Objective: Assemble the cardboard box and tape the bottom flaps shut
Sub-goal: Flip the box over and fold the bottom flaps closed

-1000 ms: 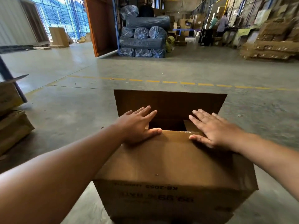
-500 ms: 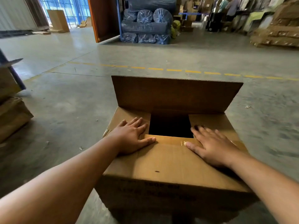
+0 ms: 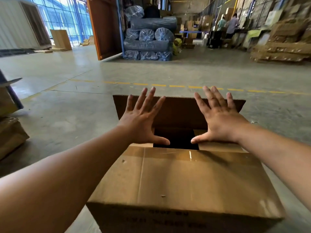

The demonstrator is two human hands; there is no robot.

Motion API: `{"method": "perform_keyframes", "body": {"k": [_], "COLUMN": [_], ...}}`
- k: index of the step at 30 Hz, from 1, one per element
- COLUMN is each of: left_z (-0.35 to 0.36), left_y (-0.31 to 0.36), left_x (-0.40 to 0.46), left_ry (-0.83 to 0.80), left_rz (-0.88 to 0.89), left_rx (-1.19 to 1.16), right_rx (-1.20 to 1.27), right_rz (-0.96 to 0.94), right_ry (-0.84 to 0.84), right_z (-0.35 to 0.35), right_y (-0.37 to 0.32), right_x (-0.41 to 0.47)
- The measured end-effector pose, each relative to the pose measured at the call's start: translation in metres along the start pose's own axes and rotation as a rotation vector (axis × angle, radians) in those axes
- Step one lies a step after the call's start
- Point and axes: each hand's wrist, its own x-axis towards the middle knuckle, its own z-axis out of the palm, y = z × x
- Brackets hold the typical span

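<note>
A brown cardboard box (image 3: 185, 179) stands on the concrete floor right in front of me, printed side facing me. Its near flap is folded flat; the far flap (image 3: 178, 111) stands upright. A dark gap shows between the two side flaps. My left hand (image 3: 143, 120) and my right hand (image 3: 218, 121) are spread with straight fingers, raised over the side flaps in front of the far flap. Neither hand holds anything. Whether the fingers touch the far flap is unclear.
Cardboard boxes (image 3: 10, 132) sit at the left edge. Blue-wrapped rolls (image 3: 148, 37) are stacked beyond a dashed yellow floor line (image 3: 176, 86). Flattened cardboard piles (image 3: 282, 44) stand at the far right, and two people (image 3: 228, 24) work in the background.
Both hands have lifted off the near flap and side flaps and moved forward with fingers spread toward the upright far flap. The near flap lies flat.
</note>
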Motion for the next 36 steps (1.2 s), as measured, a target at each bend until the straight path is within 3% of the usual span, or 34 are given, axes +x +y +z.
{"method": "perform_keyframes", "body": {"k": [4, 7, 10, 14, 17, 21, 24, 31, 36], "left_z": [0.002, 0.007, 0.02, 0.044, 0.058, 0.06, 0.059, 0.058, 0.051], "left_y": [-0.002, 0.005, 0.015, 0.024, 0.022, 0.016, 0.017, -0.015, -0.005], "left_x": [0.008, -0.006, -0.025, -0.047, -0.049, -0.049, -0.051, -0.073, -0.07], "left_ry": [-0.078, -0.007, -0.044, -0.141, -0.3, -0.423, -0.44, -0.471, -0.439], "left_rz": [-0.081, -0.073, -0.023, -0.034, -0.035, 0.007, -0.047, -0.458, -0.465], "left_rx": [-0.001, -0.032, -0.056, -0.165, -0.26, -0.275, -0.268, -0.317, -0.368], "right_rx": [-0.021, -0.029, 0.15, 0.21, 0.317, 0.339, 0.327, 0.278, 0.372], "right_rz": [0.042, -0.026, -0.092, -0.083, -0.028, -0.024, -0.009, 0.205, 0.416], "right_ry": [-0.131, 0.07, 0.223, -0.002, -0.173, -0.296, -0.332, -0.348, -0.301], "right_z": [0.008, 0.023, 0.046, 0.073, 0.086, 0.094, 0.092, 0.101, 0.1], "right_y": [0.002, -0.002, 0.001, -0.006, -0.013, -0.018, -0.015, 0.013, 0.028], "right_x": [0.01, -0.011, -0.035, -0.051, -0.055, -0.055, -0.055, -0.064, -0.073]}}
